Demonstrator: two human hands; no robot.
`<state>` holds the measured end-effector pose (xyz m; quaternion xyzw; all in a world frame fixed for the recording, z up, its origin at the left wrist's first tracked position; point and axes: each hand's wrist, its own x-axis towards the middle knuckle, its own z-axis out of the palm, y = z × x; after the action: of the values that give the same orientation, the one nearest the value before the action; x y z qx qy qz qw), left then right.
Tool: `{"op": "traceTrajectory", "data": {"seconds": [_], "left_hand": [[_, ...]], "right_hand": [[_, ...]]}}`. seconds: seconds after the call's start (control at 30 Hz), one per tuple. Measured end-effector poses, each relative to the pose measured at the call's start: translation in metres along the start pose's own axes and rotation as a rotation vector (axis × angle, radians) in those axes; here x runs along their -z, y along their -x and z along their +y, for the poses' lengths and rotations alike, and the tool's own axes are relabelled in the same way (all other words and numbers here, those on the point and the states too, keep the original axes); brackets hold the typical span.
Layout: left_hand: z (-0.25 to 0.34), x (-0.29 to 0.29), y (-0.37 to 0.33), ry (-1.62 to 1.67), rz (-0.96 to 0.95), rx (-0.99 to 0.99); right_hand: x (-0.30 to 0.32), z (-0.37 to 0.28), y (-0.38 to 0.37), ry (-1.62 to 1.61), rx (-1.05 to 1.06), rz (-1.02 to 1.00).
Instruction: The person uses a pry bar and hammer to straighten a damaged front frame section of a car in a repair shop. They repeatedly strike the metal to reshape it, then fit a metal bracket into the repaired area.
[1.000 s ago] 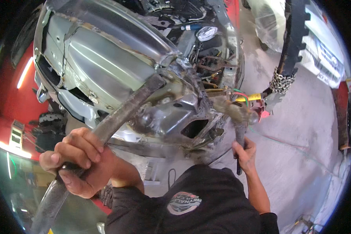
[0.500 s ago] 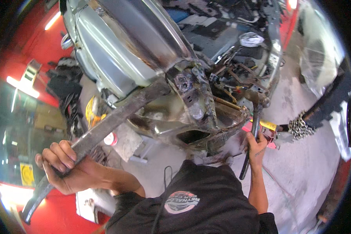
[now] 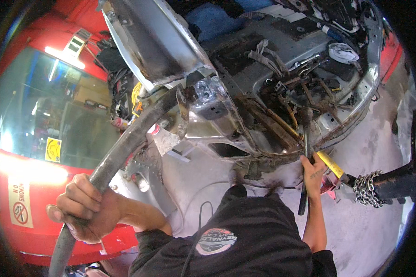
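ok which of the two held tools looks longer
The thick grey bar in the left hand: it slants down past the picture's bottom edge, while the slimmer tool in the right hand looks much shorter, its lower end in view.

I count two hands of my own: one left [image 3: 84, 210], one right [image 3: 314, 171]. They hold two tools, one long metal bar [image 3: 133, 135] on the left and one hammer [image 3: 307, 138] on the right. Before me is one stripped car body [image 3: 226, 125]. On the right I see one chain [image 3: 367, 188], one yellow bar [image 3: 331, 165] and, farther off, one white bundle [image 3: 343, 53]; on the left, one yellow sticker [image 3: 53, 150] and one white sign [image 3: 21, 198].
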<state>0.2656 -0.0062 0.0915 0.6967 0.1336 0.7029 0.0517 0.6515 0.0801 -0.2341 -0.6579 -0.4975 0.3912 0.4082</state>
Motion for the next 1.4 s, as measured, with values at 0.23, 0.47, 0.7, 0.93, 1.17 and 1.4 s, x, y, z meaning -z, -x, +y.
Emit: {"op": "traceTrajectory", "data": {"seconds": [0.23,0.47,0.7,0.93,1.17,1.4], "left_hand": [[0.002,-0.019,-0.011,-0.021,0.076,0.057],[0.003,-0.039,0.006,-0.083,0.096,-0.016],[0.003,-0.041,0.007,-0.076,0.098,-0.004],[0.004,-0.026,0.008,-0.132,0.098,-0.039],[0.034,0.014,-0.011,-0.034,0.202,-0.113],[0.060,0.019,-0.006,-0.036,0.172,-0.082]], "right_hand": [[0.001,0.027,-0.058,0.151,0.284,0.038],[0.015,0.035,-0.117,0.555,0.248,0.007],[0.005,0.102,-0.175,0.711,0.464,0.089],[-0.018,0.110,-0.212,0.890,0.423,0.024],[-0.036,0.151,-0.220,1.005,0.648,0.166],[-0.035,0.176,-0.218,0.932,0.612,0.106]]}}
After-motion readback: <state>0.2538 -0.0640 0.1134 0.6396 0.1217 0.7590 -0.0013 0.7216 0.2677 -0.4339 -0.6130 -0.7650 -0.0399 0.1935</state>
